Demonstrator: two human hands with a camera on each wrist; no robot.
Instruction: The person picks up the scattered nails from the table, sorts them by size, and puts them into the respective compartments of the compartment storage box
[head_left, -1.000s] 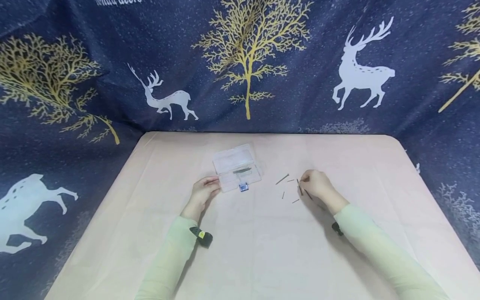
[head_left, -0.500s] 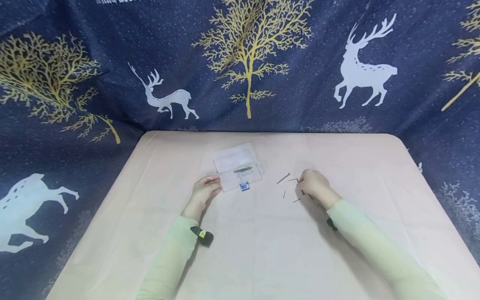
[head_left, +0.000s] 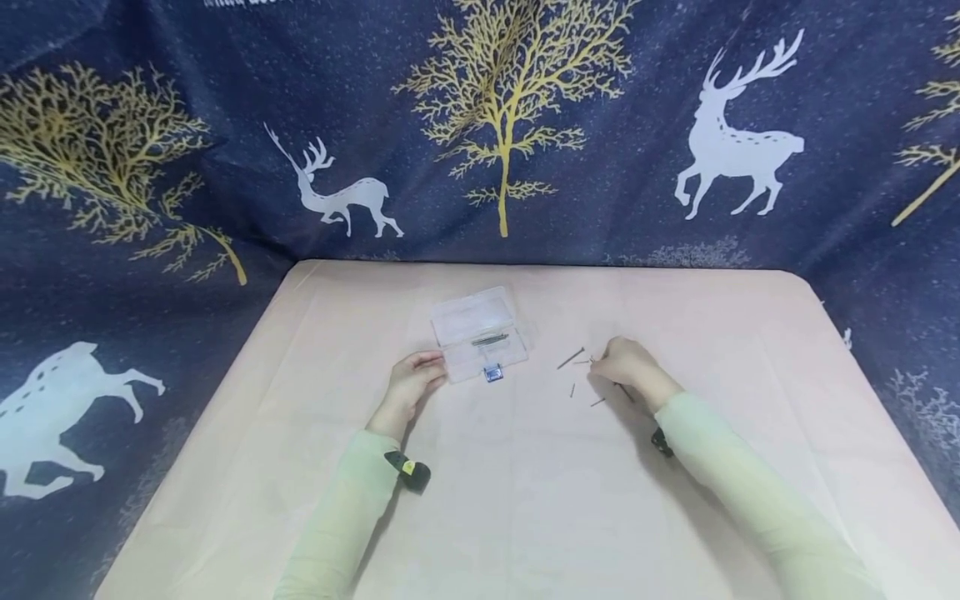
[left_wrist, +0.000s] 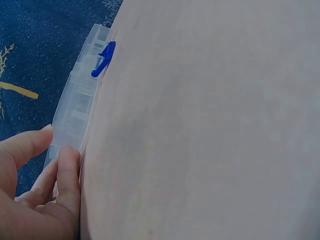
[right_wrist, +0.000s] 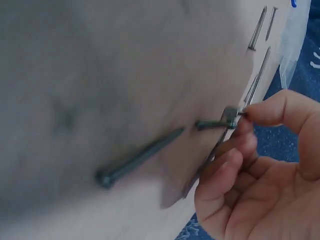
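My left hand holds the left end of an open clear plastic box, thumb on one side and fingers on the other in the left wrist view. A blue latch hangs at the box's front, and several nails lie inside. To the right, my right hand is low over the table among loose nails. Its thumb and fingers pinch a small nail, whose far end is hidden by the fingertips. A thicker dark nail lies beside this hand.
Between box and right hand lie a long nail and smaller ones, including a short nail and another short nail. The pale tabletop ends at a dark blue cloth with deer and trees.
My right hand has shifted slightly left, and its fingers now cover one of the dark nails seen under them before. The left hand stays at the box. The head view has turned slightly.
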